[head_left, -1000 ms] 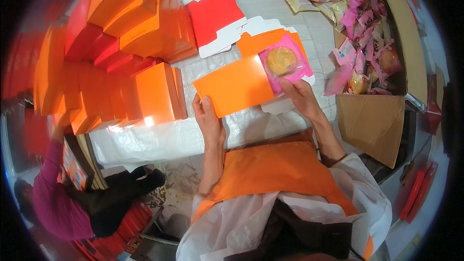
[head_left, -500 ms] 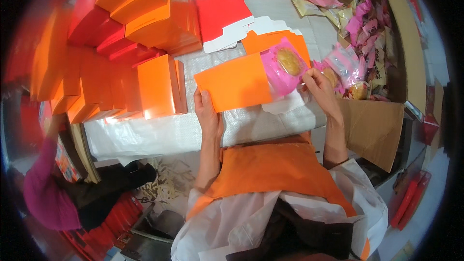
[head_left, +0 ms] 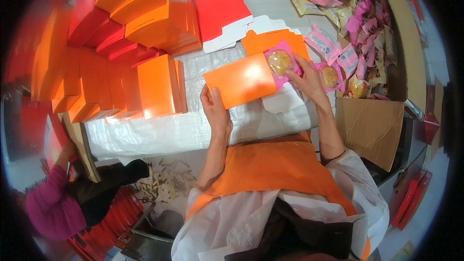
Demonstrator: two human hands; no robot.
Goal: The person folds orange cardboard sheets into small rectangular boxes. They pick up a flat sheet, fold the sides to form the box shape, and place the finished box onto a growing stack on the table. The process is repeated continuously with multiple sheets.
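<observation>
Now, left hand [head_left: 216, 108]: gripping the orange box [head_left: 240, 79] by its near end.
Right hand [head_left: 308, 81]: pinching a pink-wrapped cake [head_left: 282, 63] at the box's mouth.

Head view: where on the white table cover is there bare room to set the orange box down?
Bare white cover lies along the near edge, between the stacked orange boxes and the left hand. A smaller patch sits under the orange box. Far side and right are crowded with flat cartons and pink packets.
</observation>
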